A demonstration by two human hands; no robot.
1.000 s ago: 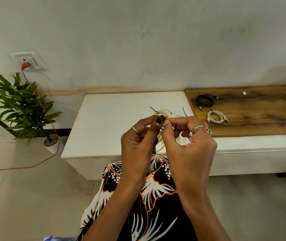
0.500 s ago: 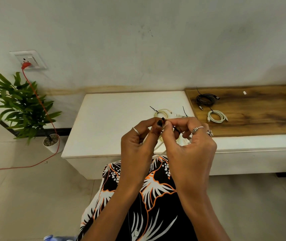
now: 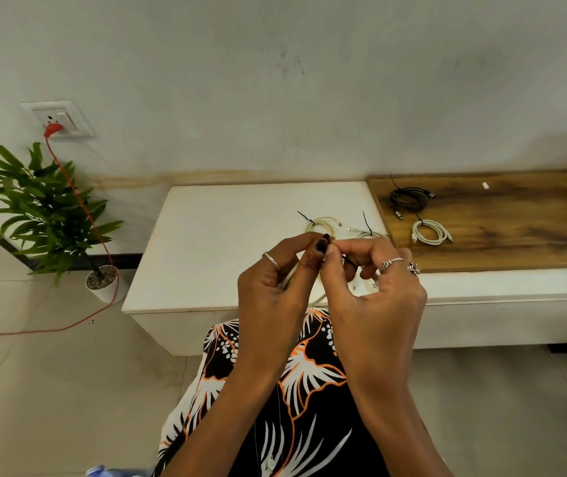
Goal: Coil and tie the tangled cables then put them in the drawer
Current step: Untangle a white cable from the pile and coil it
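Head view: left hand (image 3: 271, 290) and right hand (image 3: 375, 297) meet above near edge of white cabinet (image 3: 213, 256), fingertips pinching a black tie (image 3: 348, 260) on a white cable (image 3: 366, 283). Tied coils lie farther back.

Coiled tied cables beyond the hands: four — one cream (image 3: 323, 224), two white (image 3: 430, 232) (image 3: 366, 232), one black (image 3: 407, 199). Potted plants: one (image 3: 44, 215).

Light was soft, even and fairly bright, with no glare. A faint shadow darkened the wall (image 3: 533, 108) at upper right. Wide-angle distortion bowed the worktop (image 3: 227, 235) edges and the floor lines. Focus was reasonably sharp, softening slightly toward the corners.
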